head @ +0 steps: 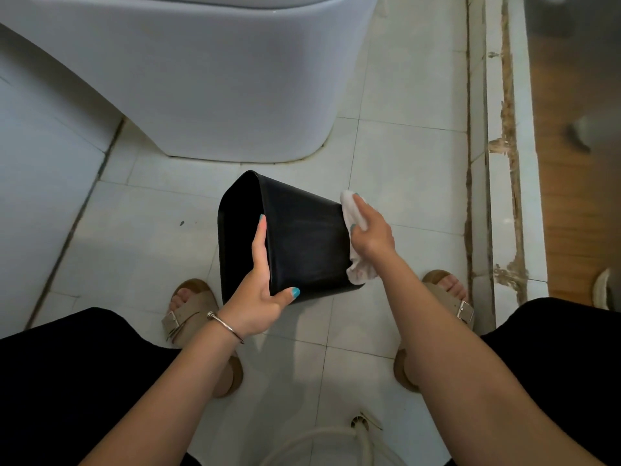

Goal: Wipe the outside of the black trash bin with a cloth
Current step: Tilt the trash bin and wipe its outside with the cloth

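Head view: black trash bin point(302, 237) tipped sideways above tiled floor point(141, 237), mouth leftward, interior dark, contents indiscernible. Left hand point(260, 297) grips rim; right hand point(371, 232) presses white cloth point(356, 267) against bin's base end.

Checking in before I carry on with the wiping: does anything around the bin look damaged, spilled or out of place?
Nothing spilled. The bin is tipped on its side on purpose, left hand gripping its rim, right hand pressing the cloth to its base end. The one oddity is the door threshold on the right: its edge looks chipped and crumbling, brown underneath.
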`<state>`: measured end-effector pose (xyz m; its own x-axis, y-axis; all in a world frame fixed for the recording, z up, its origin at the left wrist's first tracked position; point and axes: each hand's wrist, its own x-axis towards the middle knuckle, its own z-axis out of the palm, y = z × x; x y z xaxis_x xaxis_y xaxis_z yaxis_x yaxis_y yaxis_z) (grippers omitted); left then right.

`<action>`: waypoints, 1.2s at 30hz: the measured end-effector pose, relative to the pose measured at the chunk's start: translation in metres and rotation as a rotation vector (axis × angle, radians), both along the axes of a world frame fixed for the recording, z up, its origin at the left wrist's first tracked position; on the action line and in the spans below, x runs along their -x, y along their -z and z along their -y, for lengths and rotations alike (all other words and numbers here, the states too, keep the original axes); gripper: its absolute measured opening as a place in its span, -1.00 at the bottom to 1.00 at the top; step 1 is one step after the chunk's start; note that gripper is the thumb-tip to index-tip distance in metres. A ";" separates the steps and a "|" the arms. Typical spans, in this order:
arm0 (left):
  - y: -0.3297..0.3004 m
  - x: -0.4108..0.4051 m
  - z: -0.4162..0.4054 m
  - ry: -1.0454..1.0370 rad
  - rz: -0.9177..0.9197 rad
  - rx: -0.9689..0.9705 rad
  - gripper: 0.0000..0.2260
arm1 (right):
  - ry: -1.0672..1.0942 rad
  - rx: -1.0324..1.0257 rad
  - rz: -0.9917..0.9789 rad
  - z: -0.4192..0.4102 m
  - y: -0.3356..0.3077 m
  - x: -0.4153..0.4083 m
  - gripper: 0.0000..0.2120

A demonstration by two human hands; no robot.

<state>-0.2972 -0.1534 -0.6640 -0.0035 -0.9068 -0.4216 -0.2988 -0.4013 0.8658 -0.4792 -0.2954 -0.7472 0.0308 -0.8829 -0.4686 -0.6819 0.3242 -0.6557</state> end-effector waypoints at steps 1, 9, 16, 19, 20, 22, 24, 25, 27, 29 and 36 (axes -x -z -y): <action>0.000 0.000 0.000 -0.001 -0.001 -0.001 0.00 | -0.028 -0.006 -0.012 0.005 -0.003 -0.002 -0.38; 0.005 -0.008 0.002 0.041 0.033 0.019 -0.01 | -0.162 0.139 0.042 -0.013 -0.026 -0.030 -0.35; 0.004 -0.005 0.004 0.094 0.087 0.072 -0.02 | -0.388 0.356 0.207 -0.033 -0.074 -0.070 -0.33; 0.004 -0.003 0.005 0.096 0.102 0.089 -0.03 | -0.380 0.417 0.233 -0.040 -0.072 -0.070 -0.33; 0.003 -0.003 0.006 0.100 0.099 0.087 -0.04 | -0.356 0.430 0.237 -0.041 -0.068 -0.067 -0.33; 0.002 -0.002 0.008 0.108 0.094 0.079 -0.04 | -0.317 0.431 0.225 -0.043 -0.058 -0.062 -0.32; 0.003 -0.004 0.006 0.098 0.095 0.079 -0.04 | -0.298 0.411 0.210 -0.044 -0.049 -0.058 -0.32; 0.005 -0.006 0.004 0.084 0.089 0.069 -0.04 | -0.294 0.401 0.198 -0.045 -0.045 -0.056 -0.32; 0.010 -0.010 0.000 0.044 0.066 0.030 -0.02 | -0.290 0.382 0.162 -0.045 -0.037 -0.051 -0.33; 0.012 -0.013 -0.003 0.008 0.050 0.016 -0.02 | -0.280 0.355 0.123 -0.045 -0.031 -0.047 -0.34; 0.012 -0.014 -0.004 -0.039 0.040 0.005 -0.03 | -0.118 0.256 0.035 -0.040 -0.013 -0.021 -0.33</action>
